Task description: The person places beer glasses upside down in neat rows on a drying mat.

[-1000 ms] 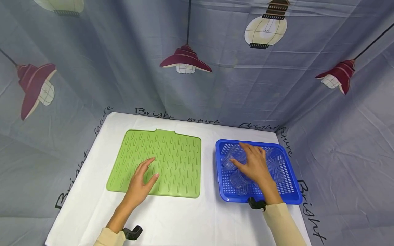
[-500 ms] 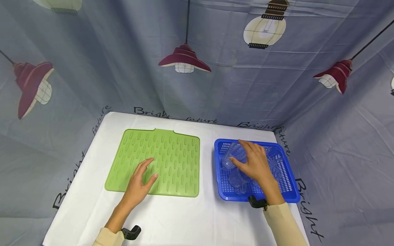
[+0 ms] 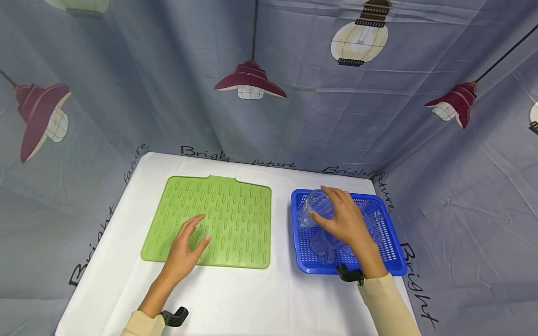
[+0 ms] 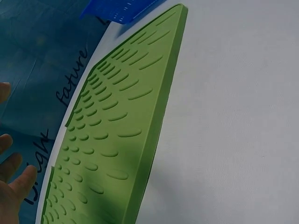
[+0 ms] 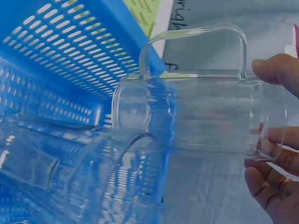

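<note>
My right hand [image 3: 346,221] holds a clear glass mug [image 3: 310,210] over the far left part of the blue basket [image 3: 294,238]. In the right wrist view the mug [image 5: 205,112] lies sideways, its looped handle uppermost. The thumb and fingers grip one end of it, while the other end overlaps the basket wall. Several more clear glass mugs [image 5: 84,163] lie inside the basket, partly behind the right hand and forearm in the head view. My left hand [image 3: 182,252], fingers spread and holding nothing, hovers over the near left part of a green ribbed mat [image 3: 239,219].
A white-covered table [image 3: 235,298] bears the mat on the left and the basket on the right. Grey printed curtains [image 3: 180,93] hang close around its back and sides. A strip of white cloth separates mat and basket.
My right hand has risen slightly toward the back left, and the glass mug in it has shifted the same way. The left hand has drifted a little left, and the view has shifted slightly.
</note>
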Available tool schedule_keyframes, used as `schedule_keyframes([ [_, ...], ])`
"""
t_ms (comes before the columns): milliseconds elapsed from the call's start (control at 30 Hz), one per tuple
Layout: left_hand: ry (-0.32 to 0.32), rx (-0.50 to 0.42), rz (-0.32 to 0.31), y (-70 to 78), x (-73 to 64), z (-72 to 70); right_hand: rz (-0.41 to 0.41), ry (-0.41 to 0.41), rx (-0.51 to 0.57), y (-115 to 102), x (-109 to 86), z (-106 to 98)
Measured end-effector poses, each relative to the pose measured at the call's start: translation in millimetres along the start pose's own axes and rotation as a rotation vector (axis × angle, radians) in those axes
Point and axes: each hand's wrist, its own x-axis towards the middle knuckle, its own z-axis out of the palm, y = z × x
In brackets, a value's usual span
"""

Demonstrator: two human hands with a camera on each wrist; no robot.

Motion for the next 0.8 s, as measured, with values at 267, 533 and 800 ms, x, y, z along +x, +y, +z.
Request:
schedule_keyframes([
  [267,0.005,0.008,-0.013,0.0,-1.0,-1.0,0.011,-0.01,0.043,-8.1,3.3,-8.7],
  [533,0.008,-0.007,-0.001,0.6,-1.6,-1.5,-0.01,-0.003,0.069,-19.1,4.2,-15.5],
  [800,0.015,-0.018,0.001,1.3,-1.1,-0.2,-0.016,-0.025,0.118,-36.1,6.2,-19.0],
])
